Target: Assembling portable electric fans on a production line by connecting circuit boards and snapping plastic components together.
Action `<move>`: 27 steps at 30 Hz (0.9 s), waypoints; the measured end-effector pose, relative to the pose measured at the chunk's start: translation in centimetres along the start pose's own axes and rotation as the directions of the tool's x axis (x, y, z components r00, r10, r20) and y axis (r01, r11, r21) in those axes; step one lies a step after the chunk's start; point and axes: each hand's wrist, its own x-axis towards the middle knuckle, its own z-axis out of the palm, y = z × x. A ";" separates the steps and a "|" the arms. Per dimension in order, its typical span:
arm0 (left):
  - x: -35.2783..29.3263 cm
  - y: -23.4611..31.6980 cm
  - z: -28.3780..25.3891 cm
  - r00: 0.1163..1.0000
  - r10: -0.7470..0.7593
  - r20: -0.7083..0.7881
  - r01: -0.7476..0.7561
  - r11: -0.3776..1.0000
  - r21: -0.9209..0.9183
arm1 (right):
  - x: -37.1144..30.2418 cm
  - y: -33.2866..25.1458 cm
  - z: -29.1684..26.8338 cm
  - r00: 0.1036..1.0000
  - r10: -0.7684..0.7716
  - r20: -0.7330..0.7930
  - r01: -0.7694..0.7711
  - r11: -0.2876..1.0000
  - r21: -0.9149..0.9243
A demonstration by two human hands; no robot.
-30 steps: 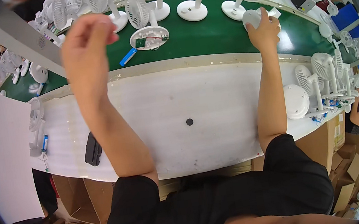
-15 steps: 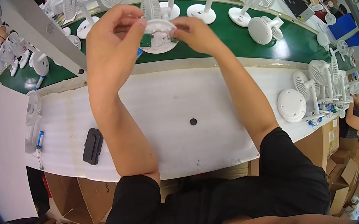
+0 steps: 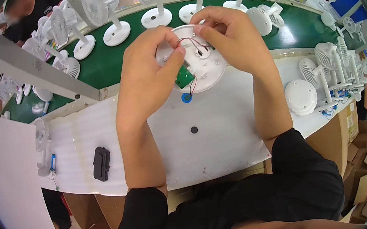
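A round white fan base (image 3: pixel 211 73) is held up above the far side of the white work surface, its open inner side facing me. My left hand (image 3: pixel 152 70) is closed on its left rim, the thumb near a green circuit board (image 3: pixel 183 76). Thin red wires (image 3: pixel 188 39) arch across the inside of the base between both hands. On the upper right rim, my right hand (image 3: pixel 236 38) is closed, thumb and fingers bent at the edge. The fingertips are partly hidden. Just below the base shows the blue end of a cylinder (image 3: pixel 186 98) with wires near it.
A black oblong case (image 3: pixel 101 163) and a small black disc (image 3: pixel 194 130) lie on the white surface (image 3: pixel 225 146). White fans stand along the green bench (image 3: pixel 103 69). A round white base (image 3: pixel 301 97) and more fans stand at right. A grey post (image 3: pixel 41 54) slants at left.
Both hands have come nearer with the fan base, which is now tilted so its inside, board and red wires show. The whole view has shifted slightly.
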 end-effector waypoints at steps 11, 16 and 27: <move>1.3 -0.6 4.2 0.933 -0.159 -0.322 0.109 0.980 -0.169 | 0.4 2.0 0.9 0.937 -0.340 -0.079 0.330 0.937 -0.118; 1.8 -0.6 4.3 0.934 -0.154 -0.323 0.021 0.925 -0.379 | 1.1 2.2 1.7 0.913 -0.383 -0.136 0.378 0.924 -0.066; 1.5 -1.5 1.8 0.987 -0.159 -0.024 0.143 0.933 -0.332 | 2.0 4.1 2.5 0.932 -0.349 -0.099 0.350 0.937 0.002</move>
